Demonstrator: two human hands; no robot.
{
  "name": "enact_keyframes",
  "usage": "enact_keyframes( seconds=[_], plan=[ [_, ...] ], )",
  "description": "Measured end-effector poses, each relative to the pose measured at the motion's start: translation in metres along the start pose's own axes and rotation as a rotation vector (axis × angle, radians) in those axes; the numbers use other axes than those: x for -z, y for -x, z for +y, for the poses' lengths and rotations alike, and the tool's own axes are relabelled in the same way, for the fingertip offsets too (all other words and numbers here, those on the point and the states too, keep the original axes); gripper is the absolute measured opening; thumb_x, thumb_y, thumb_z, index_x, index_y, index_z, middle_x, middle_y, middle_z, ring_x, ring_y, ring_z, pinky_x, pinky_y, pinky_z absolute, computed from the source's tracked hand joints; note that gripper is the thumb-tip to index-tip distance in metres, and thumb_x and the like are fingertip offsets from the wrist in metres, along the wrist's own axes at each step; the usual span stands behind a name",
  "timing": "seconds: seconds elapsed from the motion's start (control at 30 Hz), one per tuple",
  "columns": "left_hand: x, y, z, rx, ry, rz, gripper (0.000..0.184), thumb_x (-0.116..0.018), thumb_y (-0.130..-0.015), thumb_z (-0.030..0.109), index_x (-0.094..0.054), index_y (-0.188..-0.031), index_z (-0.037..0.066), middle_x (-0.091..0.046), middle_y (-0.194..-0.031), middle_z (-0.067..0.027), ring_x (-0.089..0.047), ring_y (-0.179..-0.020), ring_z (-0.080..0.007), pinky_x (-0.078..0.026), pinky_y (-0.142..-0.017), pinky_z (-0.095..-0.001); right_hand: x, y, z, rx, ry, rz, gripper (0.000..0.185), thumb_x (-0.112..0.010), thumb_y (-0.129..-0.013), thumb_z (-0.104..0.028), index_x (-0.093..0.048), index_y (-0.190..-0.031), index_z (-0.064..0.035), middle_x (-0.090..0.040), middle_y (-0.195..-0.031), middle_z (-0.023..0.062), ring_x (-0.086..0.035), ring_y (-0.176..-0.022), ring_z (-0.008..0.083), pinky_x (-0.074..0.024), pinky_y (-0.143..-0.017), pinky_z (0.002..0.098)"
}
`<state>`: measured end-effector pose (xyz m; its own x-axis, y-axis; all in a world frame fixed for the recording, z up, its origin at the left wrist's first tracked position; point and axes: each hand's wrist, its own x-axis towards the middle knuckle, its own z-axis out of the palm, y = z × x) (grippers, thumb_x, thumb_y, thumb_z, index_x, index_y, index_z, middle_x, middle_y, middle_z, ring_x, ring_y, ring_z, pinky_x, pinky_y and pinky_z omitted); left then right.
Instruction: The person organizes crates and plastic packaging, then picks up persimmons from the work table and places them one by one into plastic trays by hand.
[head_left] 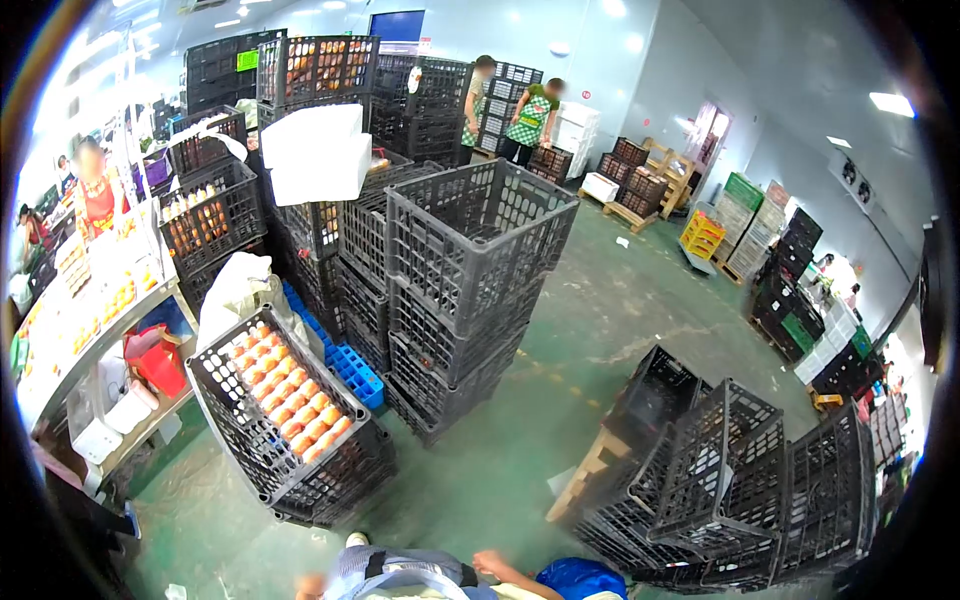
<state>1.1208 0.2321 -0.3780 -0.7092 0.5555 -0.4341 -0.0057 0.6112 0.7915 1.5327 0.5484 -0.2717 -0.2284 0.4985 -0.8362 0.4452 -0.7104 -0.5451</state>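
Observation:
At the bottom edge, near the person's clothing, a smeared patch that looks like my left hand (311,584) shows partly; its fingers cannot be made out. My right hand (489,562) is beside the waist, left of a blue bundle (580,577); its fingers are too small and blurred to read. Nothing can be made out in either hand. Ahead and to the left, a black crate (345,490) holds rows of orange-red fruit (290,395). Both hands are apart from this crate.
Tall stacked black crates (455,280) stand at the centre, more crates (720,480) at the right. Left are a sorting table (60,365) and a person (100,200). A blue crate (357,377) lies on the floor. Two people (530,120) stand at the back.

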Motion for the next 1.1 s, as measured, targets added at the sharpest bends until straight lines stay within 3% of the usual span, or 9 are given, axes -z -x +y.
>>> enact_keyframes(
  seconds=[0.13,0.33,0.57,0.63,0.73,0.83,0.93,1.03,1.1],
  plan=[
    [-0.003,0.005,-0.001,-0.001,-0.009,0.008,0.009,-0.060,-0.071,0.014,-0.057,-0.076,0.007,-0.057,-0.069,-0.0092,-0.055,-0.058,-0.0233,-0.043,-0.051,-0.0385,0.003,-0.017,-0.004,0.073,0.090,-0.144,0.012,-0.052,-0.082,-0.014,-0.059,-0.080,-0.0047,-0.058,-0.069,0.0039,-0.051,-0.051,0.0096,-0.0376,-0.040,0.0239],
    [-0.005,0.003,-0.003,-0.035,-0.034,0.010,0.011,-0.060,-0.075,0.012,-0.059,-0.083,0.005,-0.059,-0.073,-0.0102,-0.057,-0.061,-0.0228,-0.045,-0.053,-0.0370,-0.005,-0.016,-0.019,0.048,0.136,-0.015,0.016,-0.054,-0.084,-0.020,-0.061,-0.086,-0.0071,-0.063,-0.074,0.0009,-0.057,-0.060,0.0092,-0.0480,-0.054,0.0231],
    [-0.009,-0.002,-0.006,-0.103,-0.061,0.027,0.014,-0.063,-0.078,0.010,-0.061,-0.090,0.002,-0.063,-0.075,-0.0090,-0.059,-0.059,-0.0194,-0.047,-0.050,-0.0329,-0.002,-0.018,-0.014,0.005,0.192,0.006,0.018,-0.054,-0.085,-0.022,-0.064,-0.094,-0.0098,-0.065,-0.076,0.0006,-0.059,-0.062,0.0099,-0.0493,-0.053,0.0247],
    [-0.004,0.001,-0.004,0.060,0.009,0.019,0.013,-0.064,-0.077,0.009,-0.062,-0.086,0.002,-0.063,-0.073,-0.0083,-0.059,-0.059,-0.0184,-0.047,-0.050,-0.0320,0.001,-0.021,-0.007,-0.020,0.176,-0.001,0.018,-0.054,-0.085,-0.022,-0.064,-0.092,-0.0099,-0.064,-0.076,0.0008,-0.059,-0.062,0.0102,-0.0491,-0.053,0.0249],
    [-0.001,0.001,0.013,0.464,0.239,0.032,0.011,-0.066,-0.075,0.009,-0.063,-0.081,0.000,-0.063,-0.070,-0.0073,-0.058,-0.058,-0.0168,-0.047,-0.051,-0.0306,0.002,-0.015,-0.001,0.019,0.209,0.002,0.017,-0.054,-0.085,-0.021,-0.065,-0.090,-0.0098,-0.064,-0.075,0.0013,-0.059,-0.062,0.0109,-0.0482,-0.051,0.0251],
    [-0.006,0.003,-0.008,-0.081,-0.031,0.076,0.011,-0.068,-0.073,0.009,-0.063,-0.076,0.000,-0.063,-0.070,-0.0070,-0.057,-0.058,-0.0150,-0.046,-0.052,-0.0293,0.001,-0.004,-0.004,0.025,0.217,0.034,0.017,-0.054,-0.084,-0.022,-0.065,-0.087,-0.0090,-0.064,-0.074,0.0020,-0.059,-0.061,0.0113,-0.0476,-0.049,0.0251],
    [-0.004,0.006,-0.007,0.026,-0.087,0.040,0.011,-0.068,-0.073,0.008,-0.063,-0.078,-0.001,-0.063,-0.071,-0.0072,-0.058,-0.060,-0.0152,-0.047,-0.055,-0.0294,-0.001,0.004,-0.005,0.010,0.159,0.032,0.017,-0.054,-0.084,-0.022,-0.065,-0.085,-0.0083,-0.063,-0.073,0.0018,-0.058,-0.061,0.0110,-0.0473,-0.048,0.0249],
    [0.003,0.007,0.014,0.394,0.223,0.037,0.011,-0.067,-0.074,0.008,-0.064,-0.078,-0.002,-0.062,-0.071,-0.0067,-0.058,-0.062,-0.0149,-0.047,-0.056,-0.0288,-0.001,0.001,-0.007,-0.026,0.285,-0.031,0.027,-0.053,-0.086,-0.027,-0.060,-0.104,-0.0086,-0.064,-0.091,0.0068,-0.060,-0.072,0.0161,-0.0508,-0.066,0.0307],
    [-0.001,0.011,0.023,0.337,0.203,0.035,0.011,-0.067,-0.075,0.008,-0.065,-0.079,-0.002,-0.063,-0.071,-0.0066,-0.058,-0.063,-0.0143,-0.047,-0.056,-0.0283,0.001,-0.010,-0.005,-0.001,0.291,-0.074,0.027,-0.053,-0.086,-0.025,-0.059,-0.104,-0.0065,-0.064,-0.089,0.0072,-0.059,-0.070,0.0151,-0.0503,-0.062,0.0288]
  ],
)
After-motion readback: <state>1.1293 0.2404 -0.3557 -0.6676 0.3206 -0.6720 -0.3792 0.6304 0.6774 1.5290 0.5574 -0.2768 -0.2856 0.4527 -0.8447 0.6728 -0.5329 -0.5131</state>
